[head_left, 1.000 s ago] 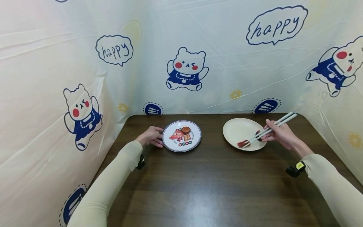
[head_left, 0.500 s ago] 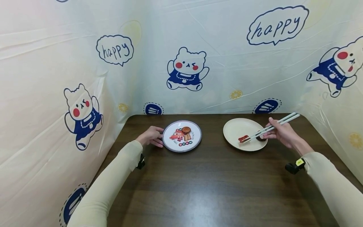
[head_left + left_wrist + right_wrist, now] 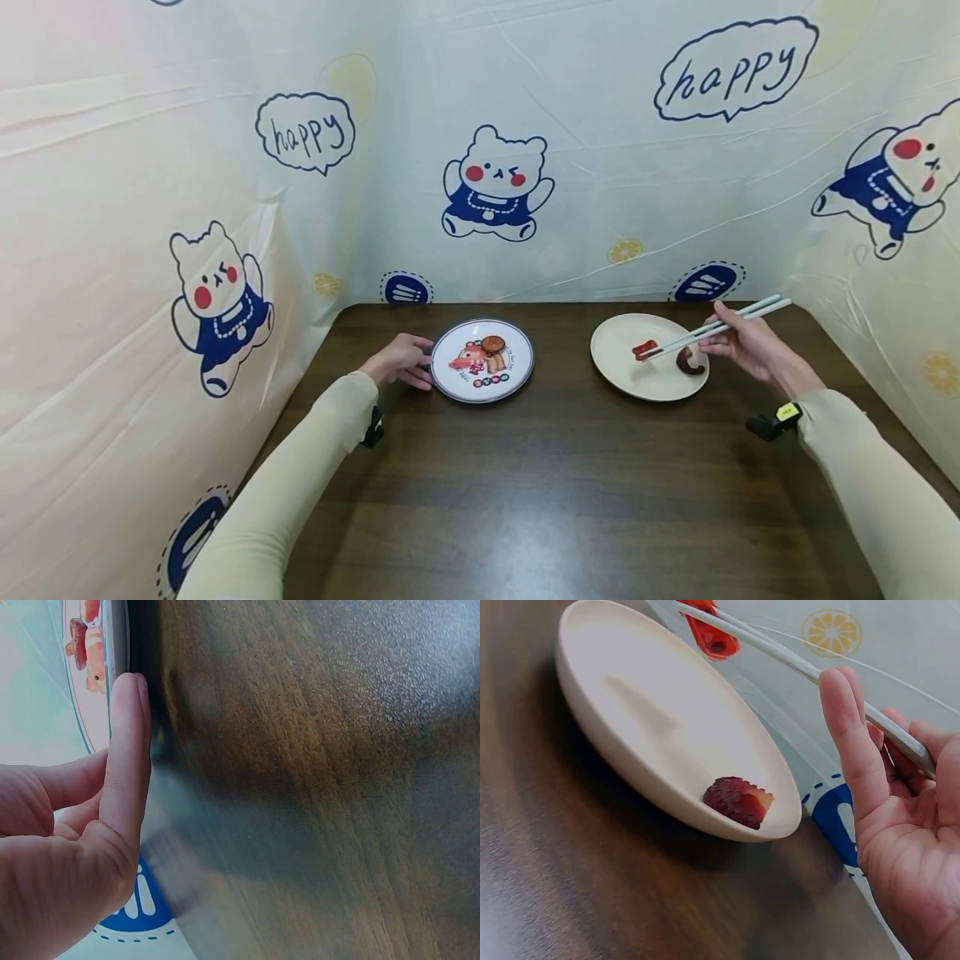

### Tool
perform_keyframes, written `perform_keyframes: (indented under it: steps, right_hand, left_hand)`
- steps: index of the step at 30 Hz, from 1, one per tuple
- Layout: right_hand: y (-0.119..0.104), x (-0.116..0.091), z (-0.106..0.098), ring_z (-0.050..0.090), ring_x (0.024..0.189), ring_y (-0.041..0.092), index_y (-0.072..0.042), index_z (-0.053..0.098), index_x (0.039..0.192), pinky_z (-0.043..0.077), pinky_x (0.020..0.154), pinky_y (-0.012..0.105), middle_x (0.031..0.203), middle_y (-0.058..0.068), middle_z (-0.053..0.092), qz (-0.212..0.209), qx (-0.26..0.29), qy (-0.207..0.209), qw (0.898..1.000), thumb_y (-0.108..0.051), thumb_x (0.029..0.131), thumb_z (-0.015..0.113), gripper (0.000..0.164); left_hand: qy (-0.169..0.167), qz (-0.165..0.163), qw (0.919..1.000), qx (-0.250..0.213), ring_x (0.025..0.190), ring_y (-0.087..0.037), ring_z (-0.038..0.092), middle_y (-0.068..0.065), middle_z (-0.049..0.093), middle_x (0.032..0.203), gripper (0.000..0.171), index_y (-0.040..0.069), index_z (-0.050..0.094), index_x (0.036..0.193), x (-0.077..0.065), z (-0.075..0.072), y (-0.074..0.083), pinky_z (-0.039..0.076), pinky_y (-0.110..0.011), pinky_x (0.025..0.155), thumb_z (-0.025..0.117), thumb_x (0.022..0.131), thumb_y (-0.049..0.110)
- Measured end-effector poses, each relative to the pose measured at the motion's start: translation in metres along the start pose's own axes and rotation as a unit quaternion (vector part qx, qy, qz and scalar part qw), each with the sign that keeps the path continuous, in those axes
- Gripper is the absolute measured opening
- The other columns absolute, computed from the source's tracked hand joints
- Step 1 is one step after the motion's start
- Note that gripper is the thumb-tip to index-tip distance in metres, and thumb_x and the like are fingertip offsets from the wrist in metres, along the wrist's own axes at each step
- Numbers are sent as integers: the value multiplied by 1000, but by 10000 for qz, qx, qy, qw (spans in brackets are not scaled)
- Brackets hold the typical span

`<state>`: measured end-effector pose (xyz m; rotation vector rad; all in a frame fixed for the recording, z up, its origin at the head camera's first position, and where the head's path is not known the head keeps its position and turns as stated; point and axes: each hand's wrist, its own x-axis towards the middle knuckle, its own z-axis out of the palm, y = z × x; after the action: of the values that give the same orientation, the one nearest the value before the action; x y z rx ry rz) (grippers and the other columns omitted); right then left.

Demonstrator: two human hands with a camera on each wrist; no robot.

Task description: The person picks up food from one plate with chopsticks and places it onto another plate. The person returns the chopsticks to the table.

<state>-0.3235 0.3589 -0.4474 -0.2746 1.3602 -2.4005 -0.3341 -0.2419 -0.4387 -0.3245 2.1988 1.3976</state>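
My left hand (image 3: 397,364) holds the left rim of a white plate (image 3: 444,350) with a blue edge and printed food pictures. In the left wrist view its fingers (image 3: 126,757) lie straight along the plate's side. My right hand (image 3: 750,346) grips a pair of pale chopsticks (image 3: 767,307). At their tips is a glossy red food piece (image 3: 643,350), held above a cream plate (image 3: 617,337); its shadow falls on the plate. A dark red, curved piece (image 3: 691,362) with a ragged edge and a pale orange face lies near that plate's right rim, close below my right hand.
Both plates stand near the far edge of the brown wooden table (image 3: 540,467), with a gap between them. A printed cloth (image 3: 570,192) hangs close behind the table and along both sides.
The red piece has risen with the chopstick tips and moved slightly away from me. My right hand has shifted a little, uncovering the dark red piece. The left hand stays put.
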Motion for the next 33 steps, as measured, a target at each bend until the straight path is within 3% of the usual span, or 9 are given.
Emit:
perform_keyframes:
  steps: [9,33]
  right_hand:
    - [-7,9,-3,69,77,34,9,63,93,57,75,40,85,24,67,144,346,-489,9981,-19,105,29,45]
    - [-8,21,0,69,79,32,11,63,95,56,77,38,87,27,67,317,152,-468,9983,-21,105,31,46]
  left_hand:
    - [30,-23,10000,-10,75,-30,68,-23,59,104,49,8,38,144,0,1,-1,58,-41,70,51,98,6]
    - [18,-22,10000,40,75,-30,67,-23,59,104,49,8,37,145,1,0,-1,58,-41,70,51,98,6]
